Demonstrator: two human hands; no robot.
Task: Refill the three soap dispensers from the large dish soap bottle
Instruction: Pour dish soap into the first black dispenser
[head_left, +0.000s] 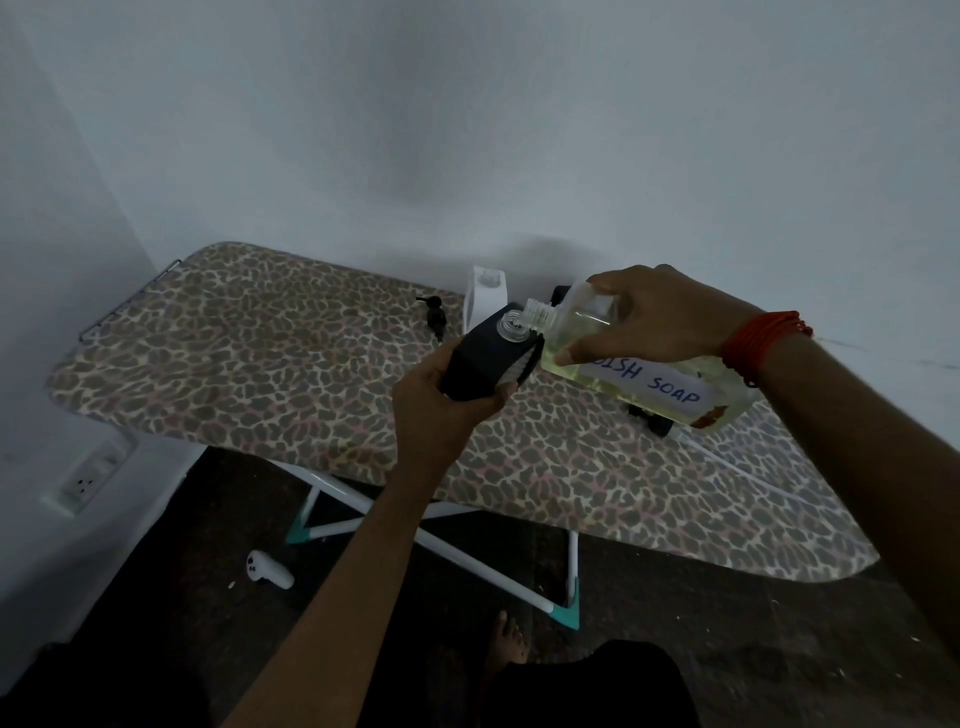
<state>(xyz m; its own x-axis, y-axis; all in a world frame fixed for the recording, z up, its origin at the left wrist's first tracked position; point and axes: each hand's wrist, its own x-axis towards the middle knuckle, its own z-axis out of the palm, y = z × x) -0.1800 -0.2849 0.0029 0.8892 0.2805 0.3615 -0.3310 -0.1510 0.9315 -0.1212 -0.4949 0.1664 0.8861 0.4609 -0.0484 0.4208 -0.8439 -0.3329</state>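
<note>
Dish soap bottle (597, 374), one, in right hand's (660, 319) grip; left hand (441, 408) grips one black dispenser (485, 358).

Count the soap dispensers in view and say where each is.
3. A black dispenser is in the left hand. A white dispenser stands on the ironing board behind it. What looks like a dark dispenser is mostly hidden behind the dish soap bottle.

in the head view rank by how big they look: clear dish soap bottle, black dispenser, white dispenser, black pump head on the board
1. clear plastic dish soap bottle
2. black rectangular soap dispenser
3. white rectangular soap dispenser, partly hidden and farther back, so its place is unsure
4. small black pump head
</note>
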